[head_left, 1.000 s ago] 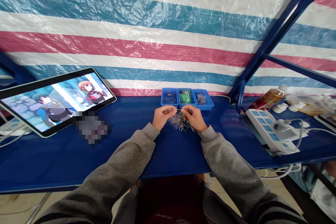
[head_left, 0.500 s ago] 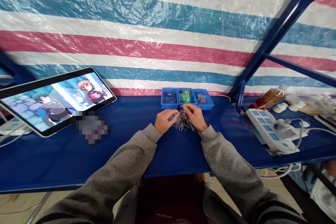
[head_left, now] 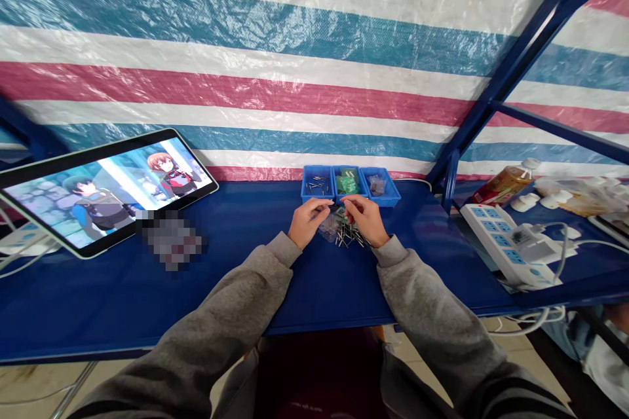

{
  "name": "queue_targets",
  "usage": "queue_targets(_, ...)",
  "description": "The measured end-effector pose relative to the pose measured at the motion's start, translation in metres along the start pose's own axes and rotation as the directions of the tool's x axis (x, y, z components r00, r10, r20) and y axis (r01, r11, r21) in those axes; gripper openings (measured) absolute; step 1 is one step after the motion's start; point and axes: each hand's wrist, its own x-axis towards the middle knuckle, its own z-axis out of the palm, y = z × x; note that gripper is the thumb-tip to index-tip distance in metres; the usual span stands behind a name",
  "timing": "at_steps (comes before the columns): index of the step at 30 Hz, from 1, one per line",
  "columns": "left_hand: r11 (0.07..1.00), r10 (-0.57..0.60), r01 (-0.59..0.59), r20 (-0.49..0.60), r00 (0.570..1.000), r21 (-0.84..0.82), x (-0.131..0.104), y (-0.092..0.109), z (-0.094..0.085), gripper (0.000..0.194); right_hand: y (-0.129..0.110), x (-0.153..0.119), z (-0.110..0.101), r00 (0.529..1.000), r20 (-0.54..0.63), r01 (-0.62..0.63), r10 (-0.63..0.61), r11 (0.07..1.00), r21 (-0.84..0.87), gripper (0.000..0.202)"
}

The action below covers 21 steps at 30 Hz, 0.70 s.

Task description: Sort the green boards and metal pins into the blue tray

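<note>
While the thumb and forefinger of the left hand [head_left: 307,221] are drawn close together, whether anything small sits between them cannot be told. The right hand [head_left: 365,218] is curled in a similar pinch, its contents equally unclear. The fingertips of the two hands face each other, a little apart, above the far part of a loose pile [head_left: 348,233] of thin metal pins, clear plastic pieces and some green bits.

Both forearms, in grey sleeves, reach forward and slant inward from either side of the near edge, with wrists low over the blue table [head_left: 236,288].

Just beyond the hands, three blue trays stand side by side: the left tray [head_left: 308,199] holds metal pins, the middle tray [head_left: 338,171] green pieces, the right tray [head_left: 388,201] clear pieces. Bare tabletop lies on both sides of the pile and in front of it, leaving room toward the tablet [head_left: 118,190] at left and the power strip [head_left: 496,239] at right.
</note>
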Motion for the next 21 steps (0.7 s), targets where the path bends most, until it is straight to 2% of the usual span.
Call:
queue_targets(6,0.997,-0.048,0.05,0.053,0.997,-0.052,0.0,-0.0015,-0.0012,0.038,0.0009,-0.0007,-0.0012,1.0,-0.005,0.027,-0.027,0.999,-0.045,0.03)
queue_targets(11,0.983,-0.088,0.101,0.089,0.992,-0.154,0.0,0.001,-0.0012,0.043,-0.0008,-0.002,-0.0005,0.992,0.105,0.076,-0.067,0.994,-0.081,0.027)
queue_targets(16,0.972,-0.108,0.137,0.155,0.982,-0.19,-0.0007,0.0045,-0.0007,0.045,-0.0036,-0.0026,0.0007,0.984,0.153,0.108,-0.094,0.991,-0.083,0.029)
queue_targets(18,0.975,-0.115,0.14,0.148,0.982,-0.174,-0.0007,0.0053,-0.0009,0.045,-0.0041,-0.0028,0.0003,0.983,0.155,0.113,-0.099,0.99,-0.084,0.031)
queue_targets(21,0.991,-0.099,0.105,0.074,0.992,-0.079,0.0,0.0052,-0.0023,0.038,-0.0038,-0.0031,-0.0006,0.988,0.125,0.103,-0.092,0.991,-0.091,0.035)
